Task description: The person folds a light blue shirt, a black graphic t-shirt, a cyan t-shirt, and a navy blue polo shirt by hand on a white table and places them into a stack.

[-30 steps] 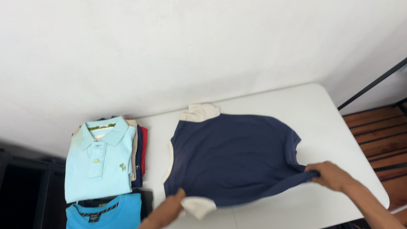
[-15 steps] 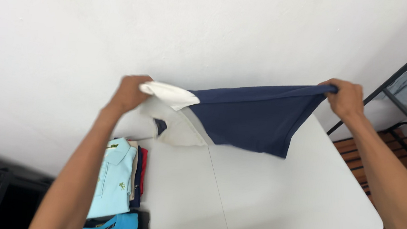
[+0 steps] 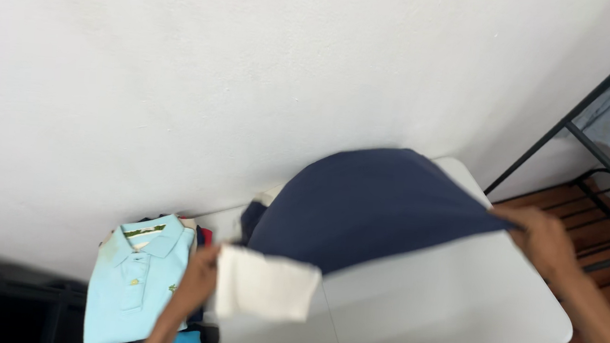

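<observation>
No packages, signs or screens show anywhere in view. The one label is a small strip inside the collar (image 3: 144,231) of the light blue polo shirt (image 3: 135,282) (folded, at the left end of the table); it looks pale with dark green marks, too blurred to tell more.

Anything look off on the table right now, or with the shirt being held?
Nothing stands out. The navy shirt billows in the air above the white table, gripped by the left hand near its cream sleeve and by the right hand at its far edge. The light blue polo lies folded on the stack.
</observation>
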